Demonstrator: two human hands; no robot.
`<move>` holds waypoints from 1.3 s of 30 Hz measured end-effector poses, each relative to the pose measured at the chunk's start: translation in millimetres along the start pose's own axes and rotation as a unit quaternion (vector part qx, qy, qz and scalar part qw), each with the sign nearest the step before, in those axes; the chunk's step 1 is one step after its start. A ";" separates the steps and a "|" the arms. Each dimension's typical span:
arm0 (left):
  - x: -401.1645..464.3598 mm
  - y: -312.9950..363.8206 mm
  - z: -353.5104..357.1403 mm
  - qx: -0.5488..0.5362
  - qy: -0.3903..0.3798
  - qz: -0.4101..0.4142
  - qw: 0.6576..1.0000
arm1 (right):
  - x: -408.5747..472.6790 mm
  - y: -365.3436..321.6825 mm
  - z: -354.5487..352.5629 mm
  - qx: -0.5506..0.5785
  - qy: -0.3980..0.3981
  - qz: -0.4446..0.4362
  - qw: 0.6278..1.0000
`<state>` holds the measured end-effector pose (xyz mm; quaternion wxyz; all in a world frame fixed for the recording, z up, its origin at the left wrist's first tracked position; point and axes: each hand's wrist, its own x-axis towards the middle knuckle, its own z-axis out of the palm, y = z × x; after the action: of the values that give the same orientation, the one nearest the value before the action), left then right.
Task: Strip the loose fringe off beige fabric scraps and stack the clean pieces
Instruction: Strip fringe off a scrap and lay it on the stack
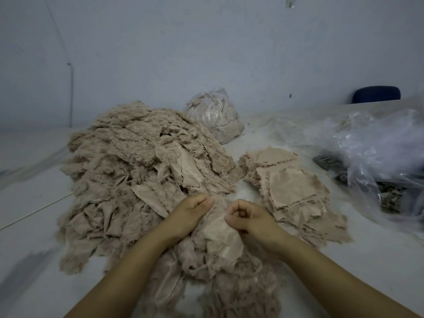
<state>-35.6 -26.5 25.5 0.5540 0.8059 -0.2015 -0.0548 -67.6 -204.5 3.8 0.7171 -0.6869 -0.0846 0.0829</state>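
Your two bare forearms reach in from the bottom edge and meet over a beige fabric scrap (220,235) that lies right in front of you on a pale table (34,226). Your left hand (191,211) has its fingers curled and pinches the scrap's upper left edge. Your right hand (244,216) is curled into a loose fist, thumb and fingers gripping the scrap's upper right edge. Frayed fringe (234,283) spreads below the scrap, toward you. Just beyond your left hand rises a large heap of fringed beige scraps (137,161). To the right of your right hand sits a low stack of flatter beige pieces (289,187). Farther back, near the wall, stands a clear bag of beige fluff (213,115). At the far right, crumpled clear plastic (378,152) covers some dark material that is too blurred to identify.
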 end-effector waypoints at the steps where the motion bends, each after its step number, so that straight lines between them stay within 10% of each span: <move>1: 0.9 1.3 2.8 -0.004 0.004 0.007 1.000 | -0.2 -1.9 4.1 0.025 0.002 0.010 1.000; 17: 10.5 -24.6 0.2 -0.209 0.245 -0.133 0.937 | -5.6 8.7 5.3 -0.001 0.102 -0.018 0.995; 23: 11.8 -22.0 8.4 0.212 0.164 -0.054 0.962 | -2.7 5.4 10.8 0.003 0.105 -0.057 0.993; 30: -5.6 -3.0 18.1 0.008 -0.020 0.015 1.000 | 1.9 2.6 9.0 -0.007 0.217 -0.106 0.970; 33: -6.9 -1.1 17.1 -0.056 0.012 -0.020 0.998 | 3.5 3.1 6.3 0.032 0.271 -0.093 0.958; 39: -3.2 4.9 21.0 -0.090 0.006 0.005 0.996 | 1.2 2.6 13.5 0.063 0.153 -0.021 0.986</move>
<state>-46.4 -45.1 21.5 0.6261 0.7518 -0.1965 -0.0647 -69.6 -191.0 1.9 0.7649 -0.6431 0.0169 -0.0334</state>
